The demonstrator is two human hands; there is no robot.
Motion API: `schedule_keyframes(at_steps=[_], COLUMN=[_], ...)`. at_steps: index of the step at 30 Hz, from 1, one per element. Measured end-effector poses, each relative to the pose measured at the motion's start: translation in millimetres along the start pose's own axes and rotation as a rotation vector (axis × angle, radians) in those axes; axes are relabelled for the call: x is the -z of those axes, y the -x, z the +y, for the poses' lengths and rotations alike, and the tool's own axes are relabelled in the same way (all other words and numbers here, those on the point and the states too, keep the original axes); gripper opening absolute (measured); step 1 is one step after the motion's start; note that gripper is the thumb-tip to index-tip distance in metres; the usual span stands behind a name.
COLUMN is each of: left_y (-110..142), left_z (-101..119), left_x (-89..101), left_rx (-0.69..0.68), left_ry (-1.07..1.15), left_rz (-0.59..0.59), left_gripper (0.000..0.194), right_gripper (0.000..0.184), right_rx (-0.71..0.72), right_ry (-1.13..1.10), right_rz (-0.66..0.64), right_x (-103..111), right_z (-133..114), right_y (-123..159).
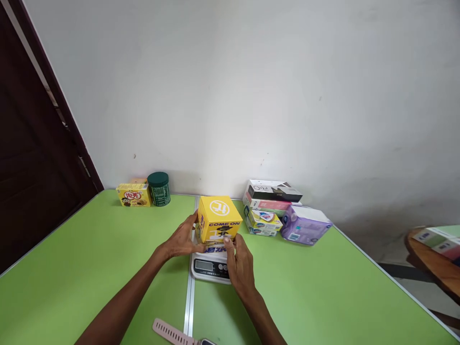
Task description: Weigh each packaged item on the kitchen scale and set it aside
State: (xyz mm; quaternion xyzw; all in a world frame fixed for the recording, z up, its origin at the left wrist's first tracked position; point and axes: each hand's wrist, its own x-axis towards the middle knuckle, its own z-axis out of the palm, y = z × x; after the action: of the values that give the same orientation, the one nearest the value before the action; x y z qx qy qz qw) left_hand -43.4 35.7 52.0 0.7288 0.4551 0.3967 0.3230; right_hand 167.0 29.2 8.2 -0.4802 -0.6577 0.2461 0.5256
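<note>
A yellow box (220, 218) printed "COME ON" sits a little tilted above a white kitchen scale (212, 277). Beneath it, a second package (216, 248) with dark blue lettering rests over the scale's platform, mostly hidden. My left hand (185, 238) grips the yellow box's left side, its thumb low in front by the lower package. On the front right corner, my right hand (240, 263) is closed around the same box with the thumb against its front face. The scale's grey display and a button show; my right hand covers its right end.
A yellow snack box (133, 195) and a dark green canister (159, 189) stand at the back left. At the back right are stacked boxes (275, 191), a yellow soap box (263, 223) and a purple pack (305, 225). A pink-strapped watch (174, 331) lies at the front edge.
</note>
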Motion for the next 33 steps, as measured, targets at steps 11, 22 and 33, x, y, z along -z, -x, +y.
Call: schedule_keyframes(at_steps=[11,22,33], left_y=[45.7,52.8,54.9], left_z=[-54.3,-67.5,-50.8], left_x=[-9.8,-22.7,-31.6], left_rx=[0.319,0.334,0.211], left_ry=[0.384,0.361,0.195], left_rz=[0.361,0.492,0.448], left_gripper=[0.096,0.076,0.106], right_gripper=[0.07,0.075,0.079], right_rx=[-0.353,-0.348,-0.349], right_ry=[-0.115,-0.002,0.016], right_rz=[0.143,0.098,0.094], right_x=[26.8,28.4,29.7], right_z=[62.8,59.7,60.7], right_y=[0.4,1.2,1.5])
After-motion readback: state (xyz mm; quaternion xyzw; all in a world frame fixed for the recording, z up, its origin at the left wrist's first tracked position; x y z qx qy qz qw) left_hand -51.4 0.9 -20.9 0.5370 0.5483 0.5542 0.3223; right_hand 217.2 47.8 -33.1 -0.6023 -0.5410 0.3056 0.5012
